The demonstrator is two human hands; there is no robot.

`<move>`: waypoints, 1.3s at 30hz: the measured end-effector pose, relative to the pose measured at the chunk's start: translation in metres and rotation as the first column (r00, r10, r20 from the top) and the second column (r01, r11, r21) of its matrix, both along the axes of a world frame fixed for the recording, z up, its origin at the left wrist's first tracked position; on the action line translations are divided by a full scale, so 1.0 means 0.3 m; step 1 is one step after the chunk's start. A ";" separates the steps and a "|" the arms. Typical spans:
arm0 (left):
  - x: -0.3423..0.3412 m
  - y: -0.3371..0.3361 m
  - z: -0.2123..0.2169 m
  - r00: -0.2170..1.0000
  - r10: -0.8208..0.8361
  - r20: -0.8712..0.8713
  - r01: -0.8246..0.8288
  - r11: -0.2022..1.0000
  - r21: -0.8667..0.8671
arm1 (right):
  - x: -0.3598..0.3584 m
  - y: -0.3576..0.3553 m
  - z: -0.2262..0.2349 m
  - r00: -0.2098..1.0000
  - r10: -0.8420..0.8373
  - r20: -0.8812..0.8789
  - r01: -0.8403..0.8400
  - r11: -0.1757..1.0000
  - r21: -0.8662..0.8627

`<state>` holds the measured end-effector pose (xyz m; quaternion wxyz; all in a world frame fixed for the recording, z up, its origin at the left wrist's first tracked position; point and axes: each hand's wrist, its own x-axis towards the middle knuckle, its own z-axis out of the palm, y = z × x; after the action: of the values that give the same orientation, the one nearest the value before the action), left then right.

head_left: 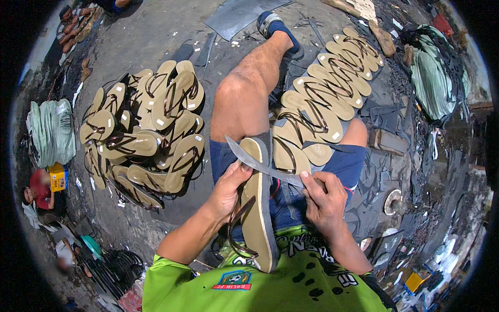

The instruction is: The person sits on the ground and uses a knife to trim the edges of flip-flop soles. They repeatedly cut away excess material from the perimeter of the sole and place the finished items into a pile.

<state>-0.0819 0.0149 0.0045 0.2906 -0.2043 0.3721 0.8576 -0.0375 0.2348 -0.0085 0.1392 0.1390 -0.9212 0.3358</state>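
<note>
My left hand (pixel 224 188) is closed around the left edge of a tan flip-flop (pixel 259 229) with a dark grey sole edge and a shiny brown strap. The flip-flop lies lengthwise over my lap, its near end against my green shirt. A long, curved knife (pixel 266 169) crosses its upper part, the pointed end sticking out to the left close to my left thumb. My right hand (pixel 325 200) is closed on the knife's right end, forefinger along the blade; any handle is hidden in the fingers. Whether the edge is in the sole, I cannot tell.
A loose heap of tan flip-flops (pixel 148 136) lies left of my leg. More flip-flops (pixel 332 78) overlap in a row on the right, running down to my thigh. Dark scraps (pixel 382 112) litter the floor, and a grey sheet (pixel 236 20) lies beyond my foot. Other people sit at far left.
</note>
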 end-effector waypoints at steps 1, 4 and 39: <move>-0.005 -0.002 -0.001 1.000 0.003 0.028 -0.004 1.000 0.020 | -0.024 -0.006 0.013 1.000 0.004 -0.003 -0.004 1.000 0.010; -0.019 -0.024 -0.028 0.997 -0.043 -0.064 0.058 0.969 0.239 | -0.070 -0.022 0.043 0.999 0.022 0.031 -0.023 1.000 0.020; -0.088 0.008 0.054 0.845 -0.500 -0.188 0.477 0.865 -0.154 | -0.514 0.037 0.284 0.473 0.571 0.671 -0.679 0.721 -0.134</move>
<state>-0.1082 0.0174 0.0206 0.4455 -0.0204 0.4846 0.7525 -0.1917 0.2461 0.0769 -0.3460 0.3452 -0.8122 0.3186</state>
